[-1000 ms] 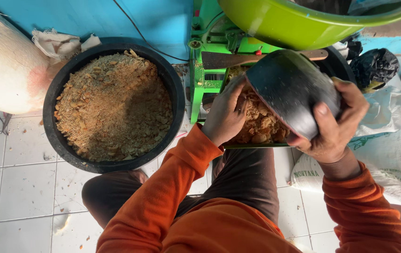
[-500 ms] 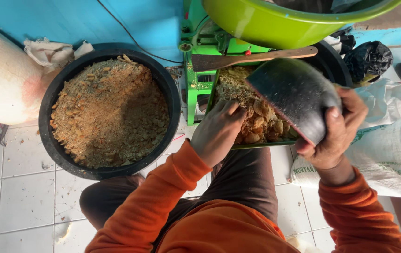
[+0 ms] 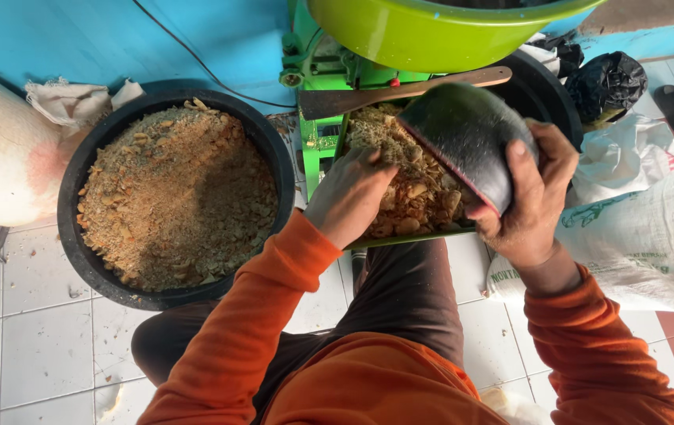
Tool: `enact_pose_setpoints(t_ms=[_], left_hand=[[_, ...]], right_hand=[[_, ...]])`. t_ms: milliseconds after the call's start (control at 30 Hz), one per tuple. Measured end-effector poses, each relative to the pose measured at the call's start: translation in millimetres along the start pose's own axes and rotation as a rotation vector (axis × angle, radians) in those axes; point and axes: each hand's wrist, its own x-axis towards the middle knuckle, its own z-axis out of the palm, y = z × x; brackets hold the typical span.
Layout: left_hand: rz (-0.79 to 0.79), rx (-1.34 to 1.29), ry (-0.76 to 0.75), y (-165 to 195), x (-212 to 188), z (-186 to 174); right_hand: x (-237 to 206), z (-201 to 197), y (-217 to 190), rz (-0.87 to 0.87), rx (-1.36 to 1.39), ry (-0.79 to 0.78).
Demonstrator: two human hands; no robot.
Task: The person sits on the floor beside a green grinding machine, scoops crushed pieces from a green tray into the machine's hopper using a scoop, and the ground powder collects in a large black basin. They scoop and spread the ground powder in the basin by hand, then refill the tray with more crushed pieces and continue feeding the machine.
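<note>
black bowl (image 3: 467, 142) gripped by right hand (image 3: 530, 201); left hand (image 3: 349, 197) fingers seemingly spread in crumbs (image 3: 412, 189).

Left hand (image 3: 350, 197) slid further into the peanut mix (image 3: 408, 177), black bowl (image 3: 467, 142) tipped steeper, raised higher

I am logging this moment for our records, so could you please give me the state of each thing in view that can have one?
Right hand: grips the dark bowl.
Dark bowl: tilted on its side over the tray.
Left hand: open, fingers in the tray's contents.
Green tray: heaped with brown pieces.
Black tub: nearly full of brown crumbs.
Green basin: upright above, contents hidden.
Wooden paddle: lying across the tray.
</note>
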Motion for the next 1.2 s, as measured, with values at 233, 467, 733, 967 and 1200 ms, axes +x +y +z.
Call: enact_pose_setpoints(t_ms=[233, 467, 733, 967, 1200], left_hand=[[0.057, 0.196, -0.077, 25, -2, -13], [0.054, 0.223, -0.066, 26, -5, -21], [0.072, 0.051, 0.072, 19, -14, -17], [0.042, 0.063, -0.012, 19, -13, -11], [0.176, 0.169, -0.021, 28, -8, -14]], right_hand=[[-7, 6, -1, 0.059, -0.094, -0.045], [-9, 6, -1, 0.019, -0.002, -0.011], [-9, 4, 2, 0.005, -0.001, 0.057], [-17, 13, -6, 0.046, 0.0, 0.083], [-19, 12, -12, 0.133, 0.051, 0.124]])
